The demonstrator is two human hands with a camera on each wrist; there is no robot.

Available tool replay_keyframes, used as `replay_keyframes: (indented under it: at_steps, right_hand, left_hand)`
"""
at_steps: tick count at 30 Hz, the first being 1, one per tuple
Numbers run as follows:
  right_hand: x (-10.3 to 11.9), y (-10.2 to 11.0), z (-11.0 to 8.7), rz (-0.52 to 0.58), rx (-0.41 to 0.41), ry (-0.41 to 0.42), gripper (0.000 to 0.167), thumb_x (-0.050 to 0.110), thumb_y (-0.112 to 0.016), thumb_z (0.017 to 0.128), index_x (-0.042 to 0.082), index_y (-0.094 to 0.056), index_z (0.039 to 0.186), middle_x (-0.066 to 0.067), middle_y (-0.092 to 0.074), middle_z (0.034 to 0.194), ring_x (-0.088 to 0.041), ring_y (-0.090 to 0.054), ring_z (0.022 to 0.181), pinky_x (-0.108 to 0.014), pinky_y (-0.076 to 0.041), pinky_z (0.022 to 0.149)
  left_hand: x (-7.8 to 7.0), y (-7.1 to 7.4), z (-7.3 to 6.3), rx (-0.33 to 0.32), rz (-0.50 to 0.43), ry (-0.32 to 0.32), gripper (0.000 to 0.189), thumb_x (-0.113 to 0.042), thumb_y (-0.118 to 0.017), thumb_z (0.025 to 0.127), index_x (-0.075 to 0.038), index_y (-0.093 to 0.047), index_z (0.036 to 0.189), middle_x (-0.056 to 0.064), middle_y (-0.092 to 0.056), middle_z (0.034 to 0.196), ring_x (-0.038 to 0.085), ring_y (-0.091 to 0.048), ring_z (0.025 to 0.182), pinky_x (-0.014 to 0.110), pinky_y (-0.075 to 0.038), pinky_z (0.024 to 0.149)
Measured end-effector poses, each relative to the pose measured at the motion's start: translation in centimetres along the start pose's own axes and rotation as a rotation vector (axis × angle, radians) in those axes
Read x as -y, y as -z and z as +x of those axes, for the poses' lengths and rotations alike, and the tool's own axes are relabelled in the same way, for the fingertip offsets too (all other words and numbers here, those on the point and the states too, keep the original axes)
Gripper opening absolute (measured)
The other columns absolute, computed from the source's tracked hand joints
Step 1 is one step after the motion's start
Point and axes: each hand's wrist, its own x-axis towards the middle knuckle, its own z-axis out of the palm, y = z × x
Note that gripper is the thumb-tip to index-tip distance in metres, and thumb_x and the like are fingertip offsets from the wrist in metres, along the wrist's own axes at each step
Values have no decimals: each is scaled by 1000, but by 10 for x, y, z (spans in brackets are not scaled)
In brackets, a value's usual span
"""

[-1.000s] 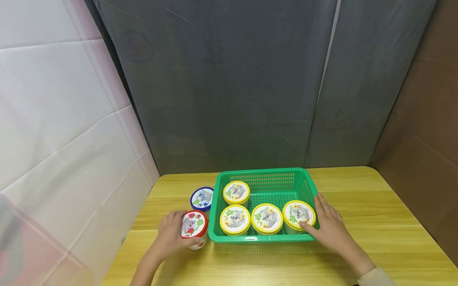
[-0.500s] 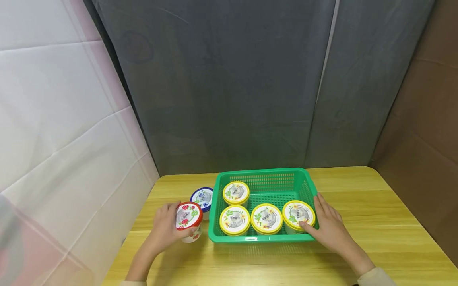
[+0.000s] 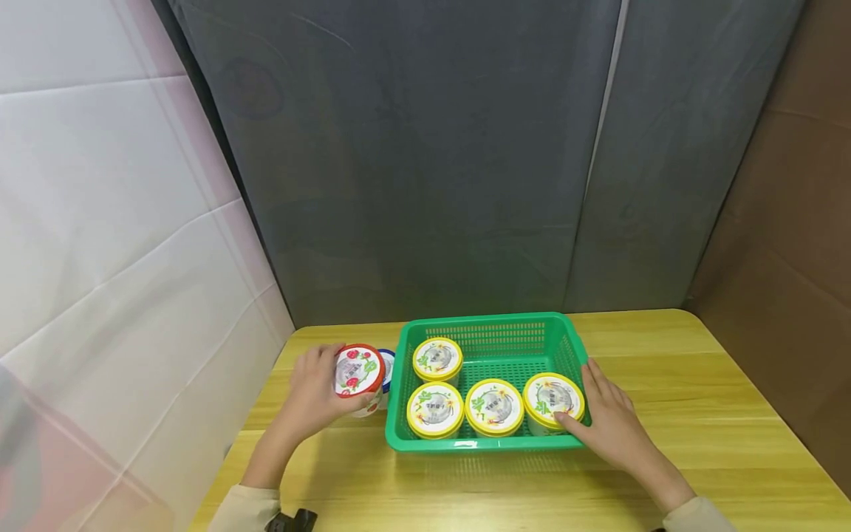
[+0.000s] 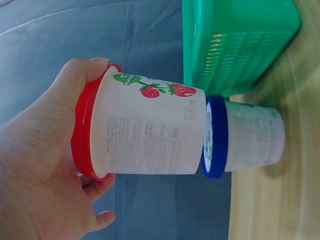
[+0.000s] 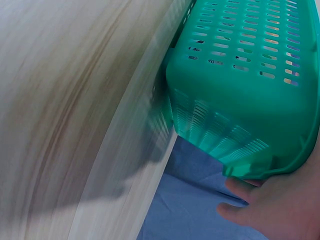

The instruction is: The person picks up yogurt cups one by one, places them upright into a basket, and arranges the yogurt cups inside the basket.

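My left hand (image 3: 315, 395) grips a white paper cup with a red lid (image 3: 357, 371) and printed strawberries by its lid. That cup is upright, with its base just above the blue lid of a second cup (image 4: 250, 137) that stands on the table; whether they touch I cannot tell. In the head view the blue-lidded cup (image 3: 388, 369) is mostly hidden. My right hand (image 3: 614, 421) holds the right rim of a green basket (image 3: 492, 445), fingers along the outside and thumb over the edge by a yellow-lidded cup (image 3: 554, 399).
Several yellow-lidded cups stand in the basket, one at the back left (image 3: 437, 359) and the others along the front. The wooden table (image 3: 691, 399) meets a grey cloth backdrop (image 3: 425, 162), with a white cloth wall (image 3: 120, 222) on the left and a brown one (image 3: 791, 244) on the right.
My left hand has lifted the red-lidded cup from beside the basket's front left corner, first leftward, then back over the blue-lidded cup. My right hand and the basket have stayed put.
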Motion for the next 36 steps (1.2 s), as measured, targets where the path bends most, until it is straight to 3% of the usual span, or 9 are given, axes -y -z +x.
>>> replay_keyframes:
  at_steps: [10, 18, 24, 36]
  right_hand:
    - [-3, -2, 1, 5, 7, -6, 101, 59, -59, 91, -9, -19, 154, -30, -16, 162, -53, -27, 142, -71, -24, 110]
    - [-3, -2, 1, 9, 2, -7, 101, 59, -59, 91, -10, -19, 154, -30, -16, 162, -54, -28, 142, -71, -24, 110]
    - [-3, -3, 2, 11, 6, -9, 101, 60, -59, 91, -9, -19, 154, -30, -16, 162, -53, -27, 142, -71, -24, 110]
    - [-4, -3, 1, 12, 3, -8, 101, 59, -60, 91, -9, -20, 154, -29, -15, 163, -53, -28, 142, -70, -25, 110]
  left_hand:
    - [-20, 0, 30, 21, -31, -42, 96, -51, -85, 66, 0, -47, 138, 18, -51, 123, 34, -42, 113, 53, -36, 90]
    - [-41, -5, 51, 63, -37, -87, 101, -50, -85, 65, -2, -42, 143, 17, -48, 132, 32, -40, 117, 50, -41, 91]
    - [-57, -11, 64, 98, -54, -103, 101, -49, -85, 64, -4, -41, 144, 16, -47, 135, 31, -41, 118, 49, -46, 92]
    - [-94, -29, 86, 156, -88, -159, 99, -51, -82, 70, -5, -39, 147, 14, -46, 138, 31, -40, 120, 52, -39, 103]
